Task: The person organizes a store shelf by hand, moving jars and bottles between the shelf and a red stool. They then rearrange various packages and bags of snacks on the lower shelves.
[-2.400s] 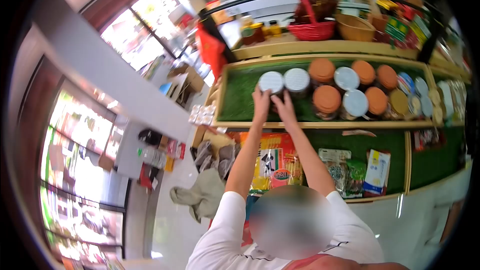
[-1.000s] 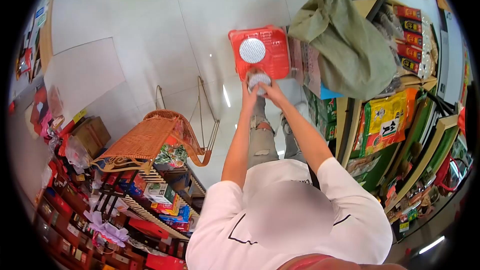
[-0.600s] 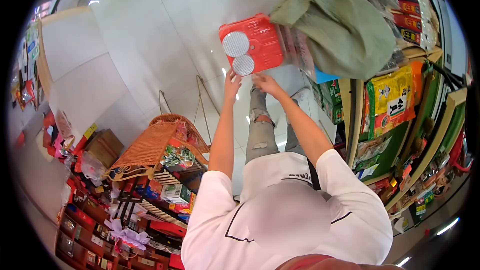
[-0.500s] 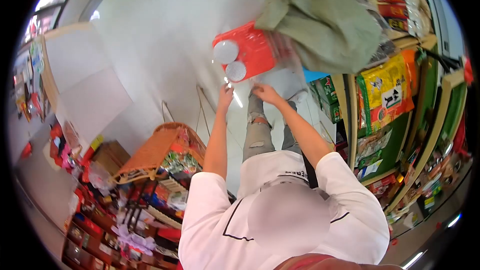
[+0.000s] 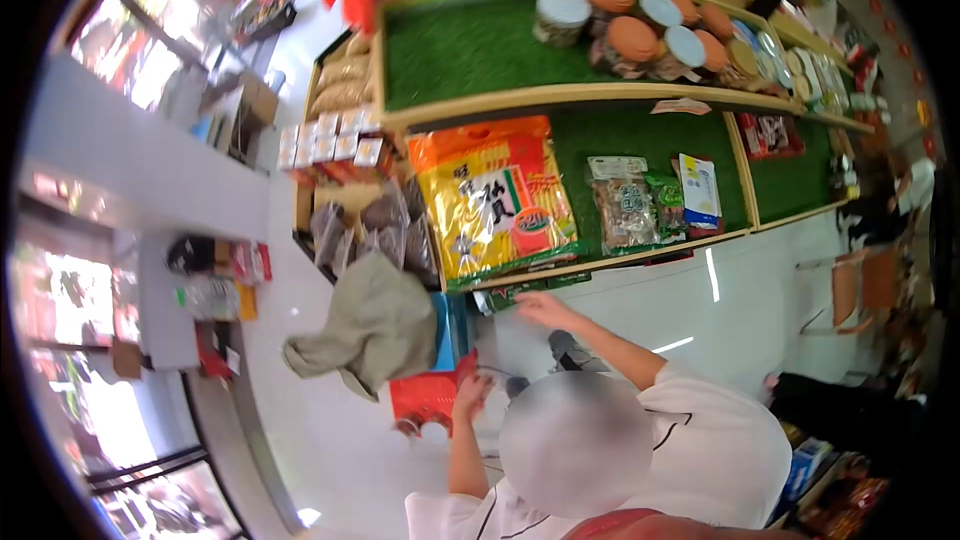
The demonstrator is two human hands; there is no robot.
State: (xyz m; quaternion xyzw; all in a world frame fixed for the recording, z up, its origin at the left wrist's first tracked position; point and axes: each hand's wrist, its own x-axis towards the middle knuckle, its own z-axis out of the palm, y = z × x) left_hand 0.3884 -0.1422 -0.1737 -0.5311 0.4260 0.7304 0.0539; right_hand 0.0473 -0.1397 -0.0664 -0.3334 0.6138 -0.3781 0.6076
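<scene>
My left hand (image 5: 470, 398) is low in the view, at the right side of a red box (image 5: 420, 395) on the floor. A red piece shows just above its fingers; blur hides whether they grip it. Two round jar-like things show at the box's near edge. My right hand (image 5: 545, 310) reaches forward under the shelf's front edge, fingers stretched out, close to green cartons (image 5: 500, 297). Nothing shows in it. An olive-green cloth (image 5: 370, 325) hangs beside a blue box (image 5: 451, 330), just beyond the red box.
A wooden shelf with green lining (image 5: 460, 55) stands ahead. It holds lidded jars (image 5: 632, 38), a large yellow snack bag (image 5: 495, 202) and smaller packets (image 5: 622, 202). Small boxes (image 5: 335, 145) stand at its left end. A chair (image 5: 862, 292) and another person (image 5: 905, 190) are at the right.
My view has swung toward the shelf, which now fills the upper middle. The red box appears lower and left. My hands have spread apart, the right one moving to the shelf's lower edge.
</scene>
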